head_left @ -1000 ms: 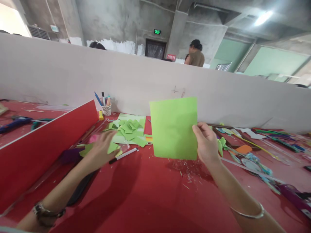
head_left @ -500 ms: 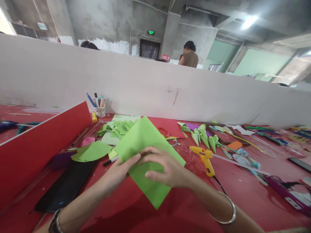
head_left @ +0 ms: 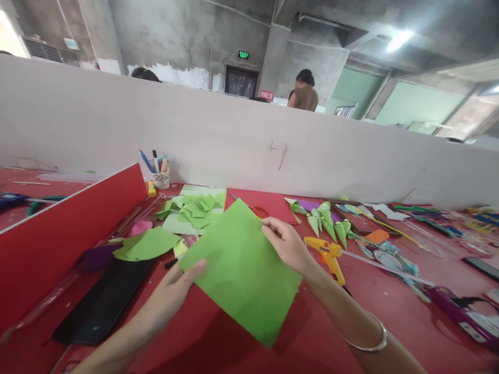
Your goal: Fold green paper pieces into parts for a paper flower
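Green sheet (head_left: 244, 280), held above the counter (head_left: 374, 301) at centre, one corner pointing toward the wearer; left hand (head_left: 173, 291) at its left corner, thumb on the upper face and the other fingers mostly hidden behind, pinching the paper; right hand (head_left: 286, 246) at its upper right edge, thumb and fingers pinching the paper there.

Beyond the sheet, a heap of small green pieces (head_left: 198, 209) on pale green paper (head_left: 175, 224); beside this, red paper (head_left: 259, 199) lying flat. To the right, green paper cones (head_left: 326, 221) in a cluster; nearer, a yellow glue gun (head_left: 330, 253) on its side, with a long clear stick (head_left: 384, 267) reaching from its rear toward a purple tool (head_left: 460, 314).

To the left, rounded green pieces (head_left: 150, 243), overlapping the upper end of a flat black object (head_left: 103, 304); farther back, a patterned cup (head_left: 161, 179) of pens; a red divider (head_left: 78, 234) along that side; a pale partition (head_left: 214, 135) behind, and over it a person (head_left: 306, 96) in a brown top.
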Tool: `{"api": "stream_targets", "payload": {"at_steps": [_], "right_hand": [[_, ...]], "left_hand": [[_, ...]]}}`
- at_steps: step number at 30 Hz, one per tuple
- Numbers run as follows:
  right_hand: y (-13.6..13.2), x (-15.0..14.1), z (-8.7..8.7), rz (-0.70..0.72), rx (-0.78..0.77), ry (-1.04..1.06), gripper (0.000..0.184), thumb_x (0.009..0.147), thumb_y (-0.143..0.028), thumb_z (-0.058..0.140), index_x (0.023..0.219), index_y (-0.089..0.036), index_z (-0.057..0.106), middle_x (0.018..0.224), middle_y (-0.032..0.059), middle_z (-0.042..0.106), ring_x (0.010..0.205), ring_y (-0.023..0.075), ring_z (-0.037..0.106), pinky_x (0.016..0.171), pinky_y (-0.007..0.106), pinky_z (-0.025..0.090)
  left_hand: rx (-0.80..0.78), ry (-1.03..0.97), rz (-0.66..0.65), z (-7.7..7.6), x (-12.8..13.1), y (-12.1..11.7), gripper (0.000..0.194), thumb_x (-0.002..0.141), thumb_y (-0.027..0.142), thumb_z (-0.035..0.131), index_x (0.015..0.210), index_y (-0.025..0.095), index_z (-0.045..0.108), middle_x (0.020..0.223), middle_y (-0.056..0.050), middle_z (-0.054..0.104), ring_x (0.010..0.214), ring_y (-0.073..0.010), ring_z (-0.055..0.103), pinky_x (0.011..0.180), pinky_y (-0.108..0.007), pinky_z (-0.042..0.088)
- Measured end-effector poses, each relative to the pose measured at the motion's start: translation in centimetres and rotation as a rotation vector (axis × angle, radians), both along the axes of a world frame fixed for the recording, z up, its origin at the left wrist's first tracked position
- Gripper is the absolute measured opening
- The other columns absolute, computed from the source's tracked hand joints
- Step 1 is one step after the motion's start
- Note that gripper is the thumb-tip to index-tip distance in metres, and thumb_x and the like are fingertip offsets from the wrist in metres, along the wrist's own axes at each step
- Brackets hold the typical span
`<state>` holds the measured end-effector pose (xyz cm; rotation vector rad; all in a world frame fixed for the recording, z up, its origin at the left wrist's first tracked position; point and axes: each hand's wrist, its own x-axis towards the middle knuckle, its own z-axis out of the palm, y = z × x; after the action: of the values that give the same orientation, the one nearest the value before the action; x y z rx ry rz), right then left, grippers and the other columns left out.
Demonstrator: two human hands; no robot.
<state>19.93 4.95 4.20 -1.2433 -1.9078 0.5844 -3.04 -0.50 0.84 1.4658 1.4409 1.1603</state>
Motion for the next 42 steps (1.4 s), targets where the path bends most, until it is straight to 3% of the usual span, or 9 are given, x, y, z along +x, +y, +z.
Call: {"api": "stream_targets", "payload": {"at_steps": [3, 6, 10, 13, 19, 28, 34, 39, 42], "right_hand": [[-0.6, 0.1, 0.5, -0.022, 0.116, -0.141, 0.016, 0.081, -0.019, 0.039, 0.068, -0.019, 0.049, 0.054, -0.0035, 0.046, 0.046, 0.0098, 0.04, 0.045, 0.021, 0.028], [-1.8, -1.0, 0.6, 0.057, 0.249, -0.371, 0.015, 0.075, -0.014, 0.042, 0.062, -0.019, 0.048, 0.052, -0.0034, 0.048, 0.047, 0.0097, 0.039, 0.049, 0.023, 0.027], [-3.1, -3.2, 0.2, 0.235, 0.449, -0.539, 0.013, 0.072, -0.014, 0.043, 0.06, -0.018, 0.047, 0.051, -0.0032, 0.048, 0.048, 0.0096, 0.036, 0.055, 0.025, 0.027], [-3.3, -4.0, -0.1, 0.295, 0.555, -0.575, 0.013, 0.071, -0.013, 0.041, 0.061, -0.018, 0.046, 0.052, -0.0029, 0.05, 0.049, 0.0094, 0.036, 0.057, 0.025, 0.027], [-3.1, -4.2, -0.3, 0.308, 0.702, -0.561, 0.013, 0.068, -0.013, 0.039, 0.057, -0.018, 0.043, 0.048, -0.0046, 0.043, 0.047, 0.0087, 0.03, 0.054, 0.024, 0.024], [-2.4, -0.8, 0.5, 0.268, 0.59, -0.493, 0.013, 0.064, -0.009, 0.039, 0.054, -0.017, 0.04, 0.046, -0.0081, 0.036, 0.046, 0.0069, 0.02, 0.06, 0.023, 0.026], [-1.6, 1.7, -0.2, 0.152, 0.544, -0.518, 0.017, 0.065, -0.008, 0.038, 0.05, -0.017, 0.036, 0.045, -0.008, 0.032, 0.048, 0.0079, 0.015, 0.067, 0.026, 0.027], [-0.9, 3.2, 0.3, -0.015, 0.467, -0.44, 0.02, 0.072, -0.01, 0.037, 0.055, -0.018, 0.042, 0.047, -0.0053, 0.039, 0.047, 0.0092, 0.027, 0.073, 0.029, 0.031], [-1.8, 2.3, 1.4, 0.041, 0.403, -0.33, 0.021, 0.083, -0.017, 0.033, 0.076, -0.017, 0.052, 0.069, 0.0017, 0.056, 0.065, 0.0133, 0.046, 0.071, 0.028, 0.034]], "left_hand": [[0.239, 0.019, -0.12, 1.6, -0.9, 0.3, 0.05, 0.083, 0.04, 0.035, 0.129, 0.022, 0.031, 0.125, -0.007, 0.049, 0.112, -0.0227, 0.047, 0.093, -0.038, 0.04], [0.444, 0.445, -0.096, 2.4, -0.6, 0.5, 0.048, 0.08, 0.035, 0.043, 0.126, 0.024, 0.035, 0.128, -0.006, 0.044, 0.118, -0.0242, 0.038, 0.1, -0.041, 0.029], [0.504, 0.856, -0.271, 1.9, 0.7, 0.8, 0.024, 0.083, 0.035, 0.042, 0.1, 0.025, 0.056, 0.096, -0.002, 0.063, 0.09, -0.0213, 0.056, 0.095, -0.045, 0.028], [0.433, 0.967, -0.403, 1.7, 1.0, 1.0, 0.032, 0.087, 0.033, 0.034, 0.07, 0.021, 0.059, 0.062, 0.002, 0.061, 0.059, -0.0146, 0.054, 0.082, -0.038, 0.037], [0.295, 0.828, -0.576, 3.1, 0.6, 0.9, 0.036, 0.087, 0.029, 0.032, 0.056, 0.016, 0.047, 0.049, 0.004, 0.039, 0.046, -0.0094, 0.035, 0.046, -0.021, 0.025], [0.177, 0.65, -0.764, 4.6, -1.6, 2.5, 0.036, 0.088, 0.031, 0.033, 0.055, 0.017, 0.028, 0.054, 0.005, 0.018, 0.047, -0.0071, 0.018, 0.044, -0.021, 0.015], [0.168, 0.7, -0.742, 4.9, -4.9, 3.3, 0.037, 0.085, 0.031, 0.038, 0.053, 0.017, 0.026, 0.053, 0.005, 0.018, 0.046, -0.0068, 0.021, 0.044, -0.02, 0.016], [0.073, 0.744, -0.772, 4.7, -6.7, 3.8, 0.036, 0.085, 0.031, 0.038, 0.054, 0.017, 0.028, 0.054, 0.005, 0.021, 0.046, -0.0074, 0.024, 0.043, -0.02, 0.019], [0.098, 0.727, -0.776, 4.4, -6.6, 4.0, 0.035, 0.085, 0.03, 0.038, 0.054, 0.017, 0.032, 0.054, 0.005, 0.022, 0.046, -0.0077, 0.025, 0.043, -0.02, 0.02]]}}
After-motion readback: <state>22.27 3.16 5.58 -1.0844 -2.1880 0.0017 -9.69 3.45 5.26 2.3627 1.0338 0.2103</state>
